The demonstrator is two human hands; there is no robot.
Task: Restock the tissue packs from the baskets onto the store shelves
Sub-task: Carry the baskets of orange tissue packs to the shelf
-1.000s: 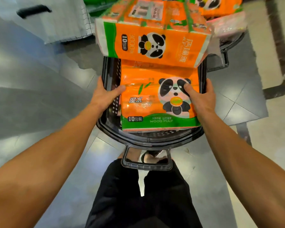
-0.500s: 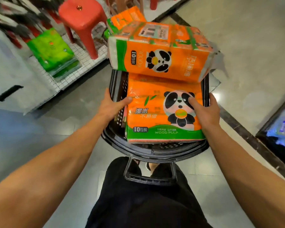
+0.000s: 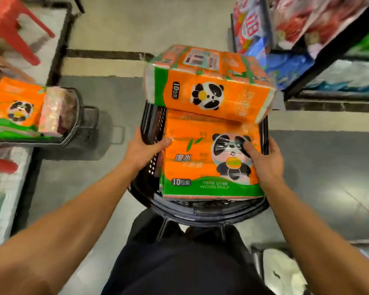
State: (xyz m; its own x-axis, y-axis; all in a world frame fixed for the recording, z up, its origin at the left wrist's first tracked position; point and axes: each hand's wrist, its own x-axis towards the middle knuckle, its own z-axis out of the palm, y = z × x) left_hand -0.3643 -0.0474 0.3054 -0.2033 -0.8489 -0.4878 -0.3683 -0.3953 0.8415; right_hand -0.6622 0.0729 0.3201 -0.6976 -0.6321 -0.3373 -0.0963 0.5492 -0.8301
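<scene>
- Fingers first: the left hand point(image 3: 145, 149) is gripping the left rim of the black basket point(image 3: 151, 124), thumb curling over the top onto the edge of the near tissue pack point(image 3: 209, 160).
- The right hand point(image 3: 264, 160) is clamping the basket's right rim, its thumb pressing down on the panda printed on that same pack.
- The near pack is lying flat in the basket, green "WOOD PULP" band facing six o'clock.
- A second tissue pack point(image 3: 209, 86) is riding on top at twelve o'clock, tilted, overhanging the far end of the basket.
- Over at nine o'clock, another basket point(image 3: 77, 124) is sitting on the floor, holding an orange panda pack point(image 3: 15, 105) with a pinkish pack point(image 3: 53, 111) just beside it.
- At ten o'clock a red stool point(image 3: 11, 30) is standing on a white platform.
- At two o'clock the store shelves point(image 3: 328, 56) are showing blue and red packaged goods, blurred.
- At six o'clock the person's dark shorts point(image 3: 179, 262) are filling the bottom of the view.
</scene>
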